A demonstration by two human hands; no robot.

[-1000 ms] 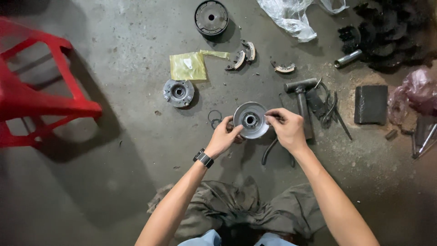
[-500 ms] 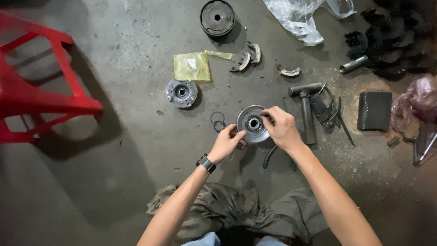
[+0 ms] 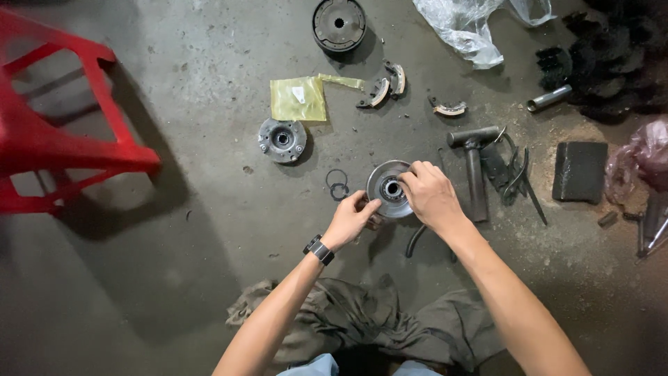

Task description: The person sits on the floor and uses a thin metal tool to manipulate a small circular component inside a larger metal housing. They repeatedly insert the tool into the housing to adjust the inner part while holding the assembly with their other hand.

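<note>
Hands are found on a round metal pulley disc point(image 3: 387, 188) lying flat on the concrete floor point(image 3: 174, 278), near its middle, in front of the person's knees. The left hand point(image 3: 351, 221), with a dark watch at the wrist, is curled, and its fingertips are pressed against the disc's lower-left rim. The right hand point(image 3: 430, 196) is closed loosely over the disc's right side, fingers bent toward the hub. Against the frame one second earlier, both hands are seen on the same disc and the grip is little changed; the whole scene is shifted slightly within the view. Two thin rings point(image 3: 337, 184) are noted just left of the disc. A second hub plate point(image 3: 282, 139) lies farther left beside a yellow bag point(image 3: 299, 99). A hammer-shaped tool point(image 3: 476, 163) is placed just right of the right hand. A red stool point(image 3: 49, 139) stands at the floor's left edge.
</note>
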